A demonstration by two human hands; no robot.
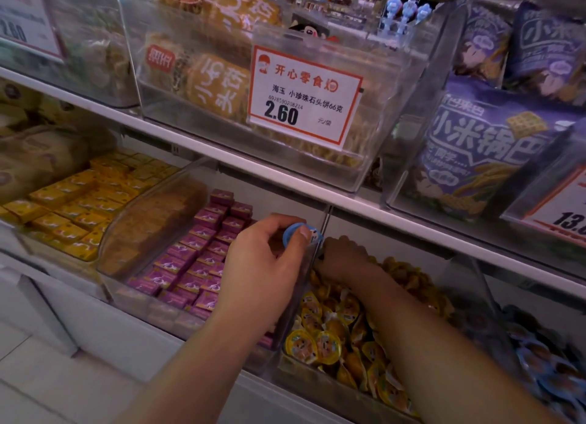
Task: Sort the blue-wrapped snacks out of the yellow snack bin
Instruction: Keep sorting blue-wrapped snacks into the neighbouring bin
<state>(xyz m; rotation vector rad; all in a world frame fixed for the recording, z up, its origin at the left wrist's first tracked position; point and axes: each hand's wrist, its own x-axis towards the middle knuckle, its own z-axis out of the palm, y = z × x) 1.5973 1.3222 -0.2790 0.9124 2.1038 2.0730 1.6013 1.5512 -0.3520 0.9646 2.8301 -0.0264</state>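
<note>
I see left hand (266, 258) holding one blue snack (298, 233), thumb and fingers pinched around it, above purple boxes (196, 255). Right hand (345, 258) reaches deep in yellow snack bin (320, 388); its fingers hidden, grip I cannot tell. I judge sorting partly done: one blue out, search continues. Blue snack bin (545, 369) sits just right.
</note>
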